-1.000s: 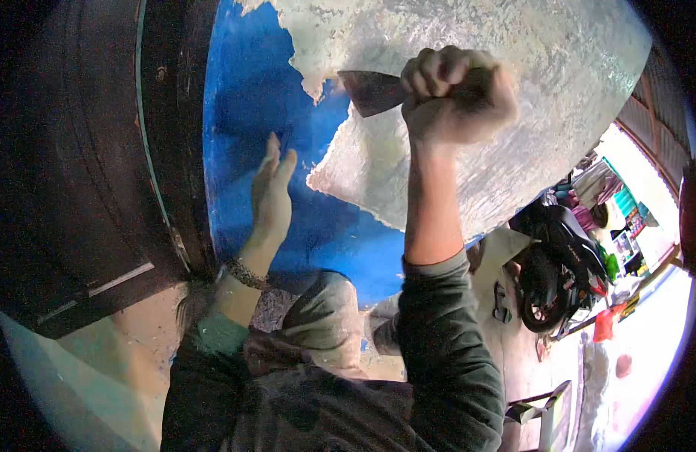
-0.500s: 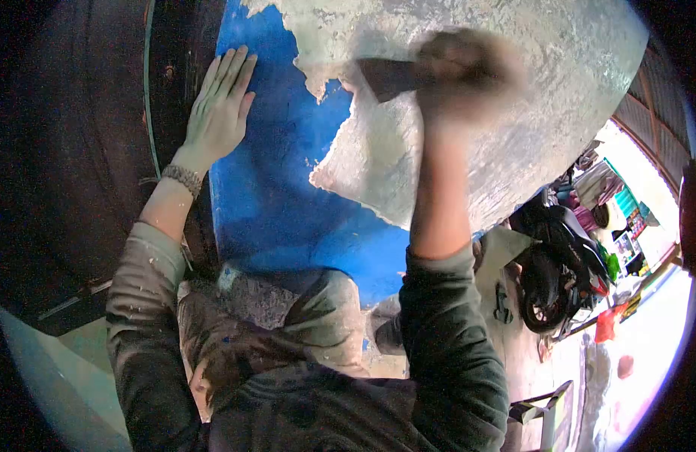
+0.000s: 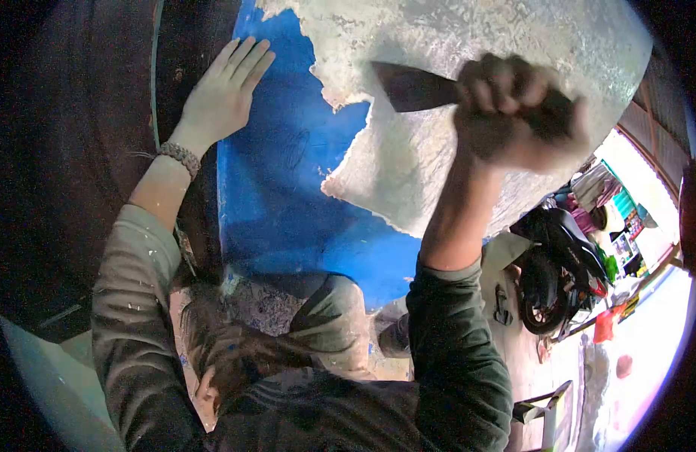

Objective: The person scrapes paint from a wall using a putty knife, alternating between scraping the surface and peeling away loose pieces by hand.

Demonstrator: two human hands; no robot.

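My right hand [image 3: 517, 113] is wrapped round the handle of a scraper [image 3: 412, 85], its dark, wide blade pointing left across the pale, mottled part of the surface. Bare blue [image 3: 287, 173] covers the left and lower part, and a pale, rough coating [image 3: 408, 158] with a ragged edge covers the rest. The blade overlaps the coating a little right of that edge. Stretched out at the upper left, my left hand [image 3: 226, 90] lies with fingers extended over the blue surface's left border. A braided band circles its wrist.
A dark panel [image 3: 84, 151] stands along the left. To the right, a motorcycle [image 3: 551, 264] is parked on the floor, with sandals [image 3: 503, 305] beside it. Hanging clothes [image 3: 598, 184] are farther back, and a dark metal frame [image 3: 547, 414] stands at the lower right.
My right hand has moved right and slightly down with the scraper, and its blur has lessened. My left hand shows slightly higher and farther right in the view.
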